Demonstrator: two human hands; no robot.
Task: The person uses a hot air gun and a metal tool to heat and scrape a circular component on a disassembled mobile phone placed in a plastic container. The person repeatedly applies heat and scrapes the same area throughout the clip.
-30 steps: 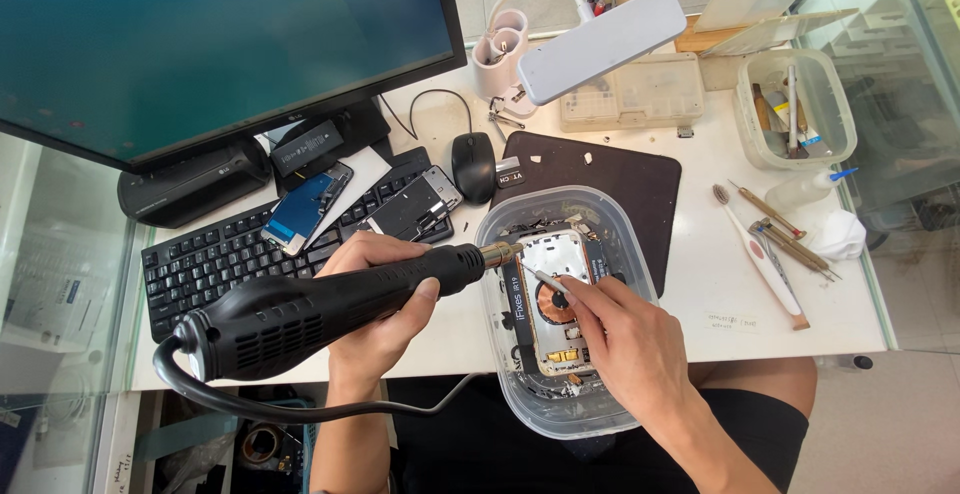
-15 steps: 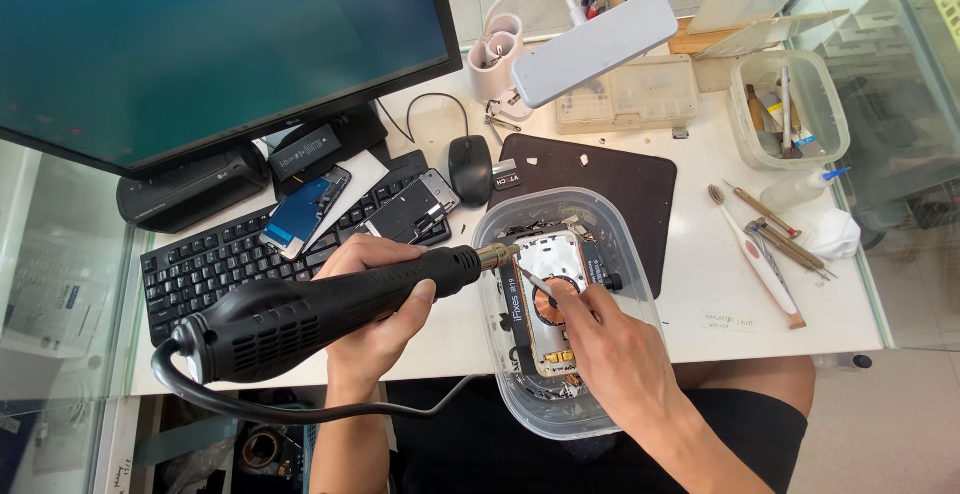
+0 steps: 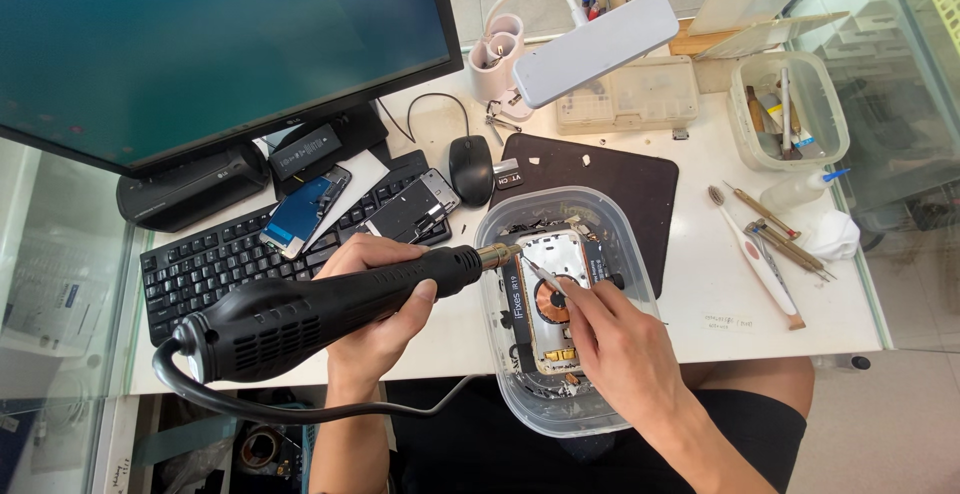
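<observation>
Head view, centre frame: left hand [image 3: 375, 304] wraps bulky heat gun [image 3: 330, 304]; right hand [image 3: 615, 339] pinches tweezers [image 3: 545, 276] over fragile opened phone [image 3: 553, 299]; hold its edges.

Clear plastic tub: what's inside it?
Inside the tub lies an opened phone with a copper coil showing, small loose parts around it. The right hand covers its lower right part.

I see a white bench [image 3: 700, 304] in bright, even light, with a dark monitor [image 3: 200, 44] at its back left and a white lamp [image 3: 590, 49] leaning over it. Glass panels [image 3: 60, 284] flank both sides, above pale floor [image 3: 880, 434].
</observation>
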